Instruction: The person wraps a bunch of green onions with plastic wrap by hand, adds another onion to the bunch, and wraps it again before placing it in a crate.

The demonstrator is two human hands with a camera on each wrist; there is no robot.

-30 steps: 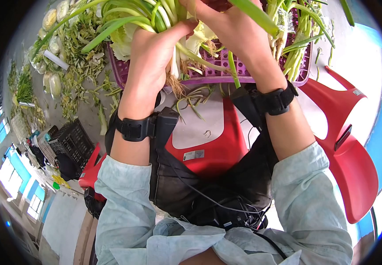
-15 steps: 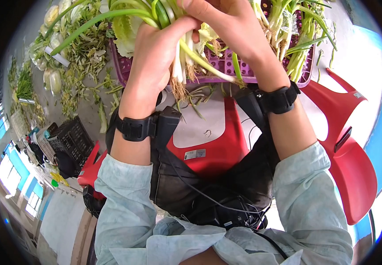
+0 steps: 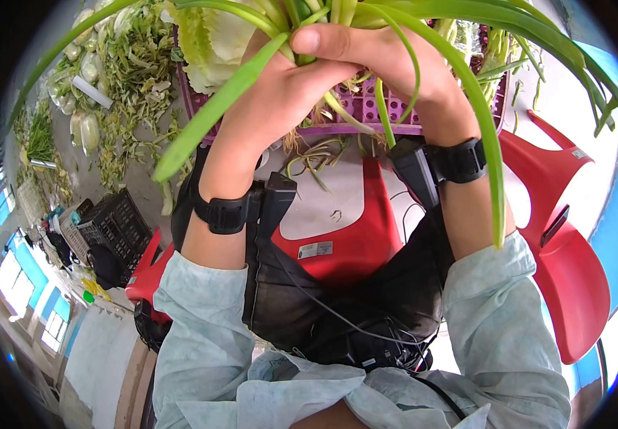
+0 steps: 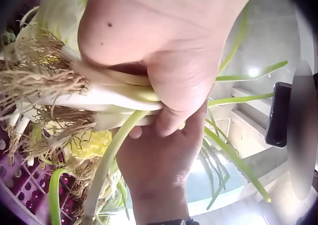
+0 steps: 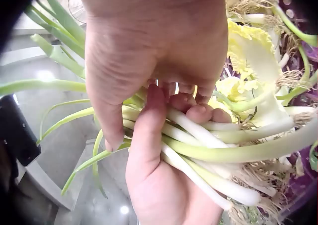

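Both hands hold one bunch of spring onions, its white stalks and stringy roots pointing to one side and its long green leaves to the other. My left hand curls its fingers round the white stalks, as the right wrist view shows. Just above them, my right hand grips the leafy part, its thumb beside the left thumb. One loose spring onion angles away from the bunch in the left wrist view. Behind the hands, a pale leafy cabbage lies in a purple crate.
More stalks lie at the crate's right side. Leaf scraps and wrapped cabbages cover the floor at left, near a black crate. A red stool stands between the knees, with a red chair at right.
The right hand has closed in beside the left, its thumb now near the left thumb. The leaves have spread to both sides, one hanging over the right forearm, and the roots show less below the left hand.
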